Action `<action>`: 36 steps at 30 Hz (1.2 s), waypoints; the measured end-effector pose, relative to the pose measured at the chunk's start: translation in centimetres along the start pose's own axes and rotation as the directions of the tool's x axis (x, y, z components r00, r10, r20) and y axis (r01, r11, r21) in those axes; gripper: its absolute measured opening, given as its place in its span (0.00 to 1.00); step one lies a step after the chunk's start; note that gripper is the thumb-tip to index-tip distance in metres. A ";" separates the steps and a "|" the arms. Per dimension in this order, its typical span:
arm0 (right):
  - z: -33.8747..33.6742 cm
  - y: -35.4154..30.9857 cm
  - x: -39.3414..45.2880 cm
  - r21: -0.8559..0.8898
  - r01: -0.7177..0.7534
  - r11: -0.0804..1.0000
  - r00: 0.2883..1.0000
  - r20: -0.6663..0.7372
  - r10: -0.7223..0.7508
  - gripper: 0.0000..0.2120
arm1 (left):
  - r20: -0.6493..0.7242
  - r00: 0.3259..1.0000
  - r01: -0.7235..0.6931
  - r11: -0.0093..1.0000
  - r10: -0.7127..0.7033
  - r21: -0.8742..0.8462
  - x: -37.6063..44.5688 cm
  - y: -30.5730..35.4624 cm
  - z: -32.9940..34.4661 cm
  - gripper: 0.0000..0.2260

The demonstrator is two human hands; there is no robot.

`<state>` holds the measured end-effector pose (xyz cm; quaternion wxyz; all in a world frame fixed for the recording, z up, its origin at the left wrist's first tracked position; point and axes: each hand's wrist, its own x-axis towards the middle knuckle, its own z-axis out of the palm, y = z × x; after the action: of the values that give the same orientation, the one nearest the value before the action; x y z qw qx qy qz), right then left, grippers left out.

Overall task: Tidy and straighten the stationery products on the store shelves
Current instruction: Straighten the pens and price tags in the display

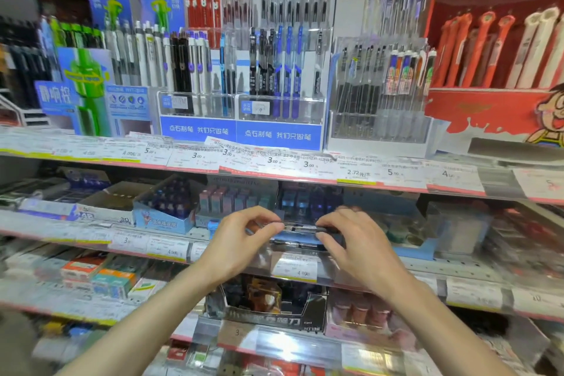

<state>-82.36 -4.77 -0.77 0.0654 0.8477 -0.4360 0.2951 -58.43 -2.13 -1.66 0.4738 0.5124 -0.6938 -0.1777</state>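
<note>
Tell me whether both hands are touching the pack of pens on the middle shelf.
Touching. The head view shows the left hand pinching the left end of the pack of pens and the right hand gripping its right end.

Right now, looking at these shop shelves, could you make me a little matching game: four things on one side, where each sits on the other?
Things:
1. Red pens
2. Light blue display box
3. Packet of pens
4. 2.72 price tag

Places:
A. On the top shelf's front edge
B. Pinched between the left hand and right hand
C. High in the rack on the top shelf
D. On the second shelf, left of the hands

Pairs: 1-C, 2-D, 3-B, 4-A
</note>
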 end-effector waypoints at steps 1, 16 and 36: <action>-0.1 -0.2 0.1 0.005 0.030 1.000 1.000 -0.009 -0.030 0.10 | 0.000 1.000 -0.005 1.000 0.005 0.011 -0.2 0.2 -0.4 0.03; -5.4 -11.4 3.0 -0.094 0.182 0.979 0.972 -0.133 -0.194 0.10 | -0.041 0.956 -0.293 0.952 0.290 -0.092 0.5 3.2 -11.6 0.08; -10.3 -15.0 15.4 0.076 -0.091 0.993 0.900 -0.420 0.115 0.09 | -0.114 0.843 -0.446 0.801 0.526 0.400 10.6 6.7 -16.7 0.16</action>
<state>-68.44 -2.62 18.45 0.1194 0.7408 -0.4472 0.4868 -48.30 -4.69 16.38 0.4757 0.4099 -0.7660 0.1377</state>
